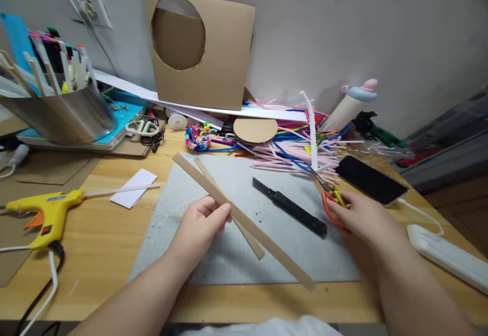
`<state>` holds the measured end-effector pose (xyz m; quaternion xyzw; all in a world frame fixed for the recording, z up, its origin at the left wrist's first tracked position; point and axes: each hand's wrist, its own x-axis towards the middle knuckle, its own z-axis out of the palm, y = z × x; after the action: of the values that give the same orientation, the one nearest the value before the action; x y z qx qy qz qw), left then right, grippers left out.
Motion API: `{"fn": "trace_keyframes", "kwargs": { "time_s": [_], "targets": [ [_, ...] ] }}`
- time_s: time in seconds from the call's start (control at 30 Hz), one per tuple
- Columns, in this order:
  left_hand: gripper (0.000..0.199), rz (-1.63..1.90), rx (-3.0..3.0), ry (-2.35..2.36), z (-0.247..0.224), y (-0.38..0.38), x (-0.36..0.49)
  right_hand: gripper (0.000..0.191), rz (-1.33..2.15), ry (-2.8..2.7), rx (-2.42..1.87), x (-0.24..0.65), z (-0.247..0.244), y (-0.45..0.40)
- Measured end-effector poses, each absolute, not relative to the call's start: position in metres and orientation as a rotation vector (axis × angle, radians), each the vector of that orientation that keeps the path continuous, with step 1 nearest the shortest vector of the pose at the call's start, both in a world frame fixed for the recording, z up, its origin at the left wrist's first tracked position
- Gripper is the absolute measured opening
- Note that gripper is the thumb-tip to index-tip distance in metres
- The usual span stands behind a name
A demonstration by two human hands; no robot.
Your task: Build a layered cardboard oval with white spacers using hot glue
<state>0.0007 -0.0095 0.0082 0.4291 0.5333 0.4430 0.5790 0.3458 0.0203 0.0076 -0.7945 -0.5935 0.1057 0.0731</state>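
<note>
Between the thumb and fingers of my left hand [206, 216] is a long cardboard strip [263, 234], slanting down to the right above the grey cutting mat [171, 254]. A second, shorter cardboard strip [252, 244] crosses beneath it; whether my fingers touch that one too, I cannot tell. At the mat's right edge, my right hand [358, 216] is closed on scissors [330, 199] with red and yellow handles, their blades pointing away from me toward the pipe cleaners. A black utility knife [293, 209] lies on the mat between my hands.
At left lie a yellow glue gun [49, 214] and folded white paper [133, 188]. A metal pen holder [61, 115] stands behind them. Cardboard with a round hole [224, 56] leans on the wall. Pink pipe cleaners [282, 155], a phone [369, 178] and a power strip [446, 254] occupy the right.
</note>
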Motion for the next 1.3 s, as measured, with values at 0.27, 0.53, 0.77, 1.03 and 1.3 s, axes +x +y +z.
{"fn": "trace_keyframes", "kwargs": {
  "time_s": [0.27,0.53,0.77,1.03,1.3],
  "targets": [
    [0.025,0.986,0.861,1.211,0.009,-0.004,0.007,0.041,0.201,-1.712,-2.126,0.328,0.003,0.017],
    [0.033,0.923,0.871,1.193,0.004,-0.008,0.016,0.033,1.564,-1.584,-1.342,0.200,0.009,-0.039],
    [0.025,1.273,0.878,1.434,0.001,0.015,-0.015,0.031,1.608,-1.514,-1.408,0.223,0.000,-0.045],
    [0.020,1.179,1.369,1.542,0.015,0.031,-0.020,0.030,0.840,-1.895,-1.524,0.263,0.000,-0.039],
    [0.015,0.808,1.854,1.297,0.026,0.017,0.015,0.031,0.852,-1.748,-1.551,0.279,-0.008,0.010]
  ]
}}
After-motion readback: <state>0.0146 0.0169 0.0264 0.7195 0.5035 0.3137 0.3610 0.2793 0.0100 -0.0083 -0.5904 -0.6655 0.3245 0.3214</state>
